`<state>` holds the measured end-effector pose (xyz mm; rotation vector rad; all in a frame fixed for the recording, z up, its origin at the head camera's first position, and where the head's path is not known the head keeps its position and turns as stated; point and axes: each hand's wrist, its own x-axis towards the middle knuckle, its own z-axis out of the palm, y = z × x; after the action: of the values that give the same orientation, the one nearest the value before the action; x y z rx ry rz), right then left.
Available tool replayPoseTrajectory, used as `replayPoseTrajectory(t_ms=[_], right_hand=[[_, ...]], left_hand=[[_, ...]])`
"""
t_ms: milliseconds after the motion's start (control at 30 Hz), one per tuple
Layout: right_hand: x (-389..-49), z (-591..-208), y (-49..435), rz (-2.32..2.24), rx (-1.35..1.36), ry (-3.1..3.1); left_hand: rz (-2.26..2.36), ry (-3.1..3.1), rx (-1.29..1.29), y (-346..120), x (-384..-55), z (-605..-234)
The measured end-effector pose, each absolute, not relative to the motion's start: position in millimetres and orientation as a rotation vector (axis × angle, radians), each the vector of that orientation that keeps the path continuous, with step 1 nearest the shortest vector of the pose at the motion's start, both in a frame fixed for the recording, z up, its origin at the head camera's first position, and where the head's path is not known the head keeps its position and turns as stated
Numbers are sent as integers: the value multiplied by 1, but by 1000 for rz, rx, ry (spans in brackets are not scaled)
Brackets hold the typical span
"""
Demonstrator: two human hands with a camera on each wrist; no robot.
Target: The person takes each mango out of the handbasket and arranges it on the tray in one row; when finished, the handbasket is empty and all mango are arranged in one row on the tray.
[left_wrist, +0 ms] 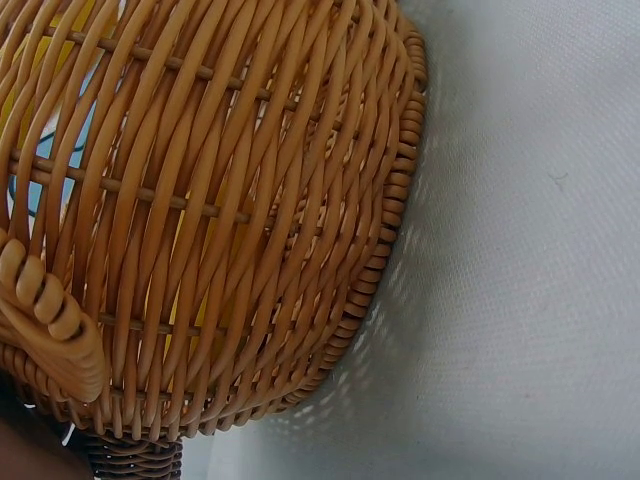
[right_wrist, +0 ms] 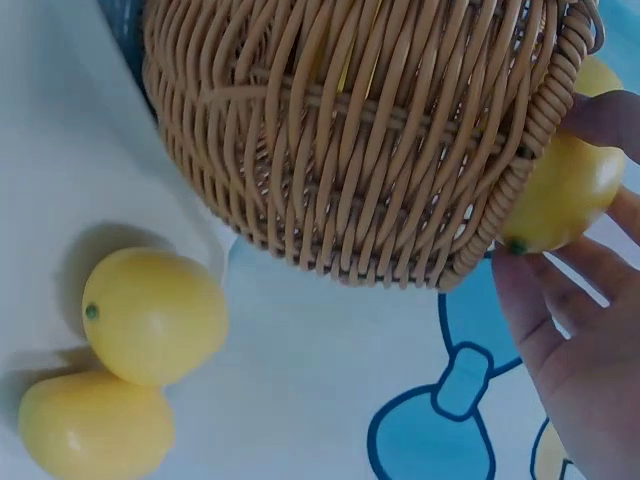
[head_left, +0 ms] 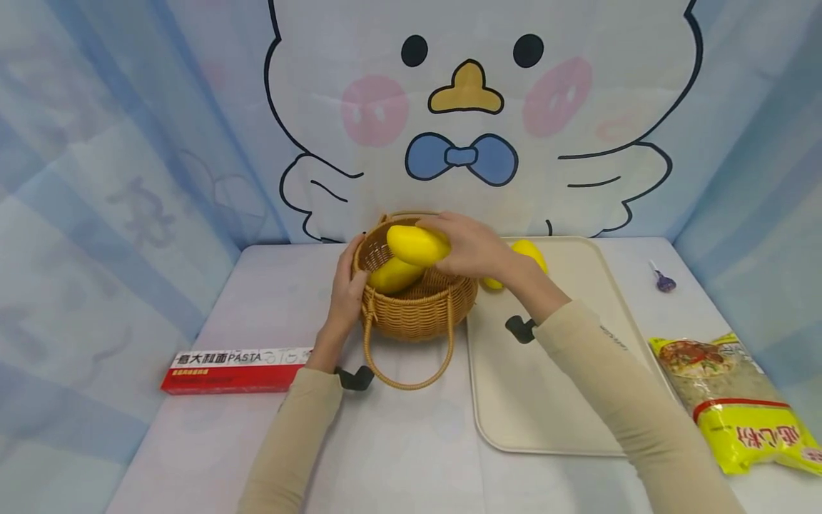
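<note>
A brown wicker basket [head_left: 414,314] stands mid-table, its front handle hanging down, with one yellow mango [head_left: 393,277] inside. My left hand [head_left: 349,289] holds the basket's left rim, thumb at the edge. Over the basket opening, my right hand [head_left: 472,246] grips another yellow mango [head_left: 417,246]. In the right wrist view, this held mango [right_wrist: 565,195] shows its green stem end beside the rim, with fingers around it. Two more mangoes [right_wrist: 155,315] lie touching each other to the basket's right. The left wrist view shows mostly woven basket wall [left_wrist: 230,200].
A beige tray [head_left: 552,400] lies right of the basket, bearing the two loose mangoes. A red and white pasta box [head_left: 231,371] sits at left. On the right are a yellow-labelled food bag [head_left: 738,407] and a small purple lollipop [head_left: 664,282]. A printed curtain rises behind.
</note>
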<state>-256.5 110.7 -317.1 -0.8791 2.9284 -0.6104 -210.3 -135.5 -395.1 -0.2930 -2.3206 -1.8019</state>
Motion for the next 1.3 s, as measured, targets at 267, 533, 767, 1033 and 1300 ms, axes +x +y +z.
replayPoseTrajectory(t_ms=[267, 533, 767, 1033, 1300], right_hand=[[-258, -316, 129, -633, -898, 3024], [-257, -312, 142, -657, -864, 3040], [-256, -309, 156, -654, -828, 3068], [-258, -313, 182, -599, -730, 3097], [-262, -324, 209, -569, -618, 3112]], left_hand=[[-1798, -2306, -302, -136, -213, -397], [-1795, -2306, -308, -136, -212, -398], [-1796, -2305, -317, -135, -212, -398], [-1798, -2311, -296, -134, -212, -397], [-1817, -2301, -298, -135, -210, -397]])
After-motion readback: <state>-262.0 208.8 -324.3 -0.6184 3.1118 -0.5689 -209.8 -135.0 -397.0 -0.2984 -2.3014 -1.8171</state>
